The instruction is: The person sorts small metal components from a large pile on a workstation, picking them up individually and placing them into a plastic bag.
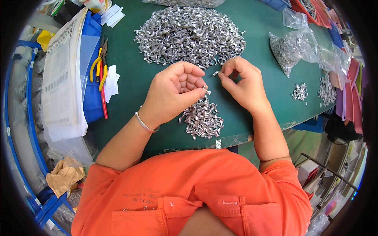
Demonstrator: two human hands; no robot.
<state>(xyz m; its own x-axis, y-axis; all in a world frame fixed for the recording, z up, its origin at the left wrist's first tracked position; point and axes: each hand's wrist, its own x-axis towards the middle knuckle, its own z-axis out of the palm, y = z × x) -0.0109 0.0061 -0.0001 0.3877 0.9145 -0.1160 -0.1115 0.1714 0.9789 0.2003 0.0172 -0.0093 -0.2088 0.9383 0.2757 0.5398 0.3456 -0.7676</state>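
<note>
Right now your left hand (pixel 175 94) is curled palm-up over the green table (pixel 130 78), its thumb and forefinger pinched shut on a small silver metal piece (pixel 207 92) at the fingertips, while your right hand (pixel 244 84) has its own thumb and forefinger closed on a second small metal part (pixel 216 73) just above it; the other fingers of both hands are loosely bent. The two parts sit near each other between your hands, not yet joined as far as can be seen, though they are too small to be sure. As a judgement, you are early to midway through: the small heap (pixel 201 118) just below your hands, near the table's front edge, looks like what has been handled, and the big pile (pixel 189 35) of the same shiny pieces behind your hands is far larger and looks untouched. On containers: at your right, clear plastic bags (pixel 293 49) hold more of the silver pieces, with two little loose clusters (pixel 300 92) beside them on the table. At your left, a blue bin (pixel 92 98) carries yellow-handled pliers (pixel 98 65), a red-handled tool and white paper slips, with a clear bag of printed sheets (pixel 63 78) leaning against it.
</note>
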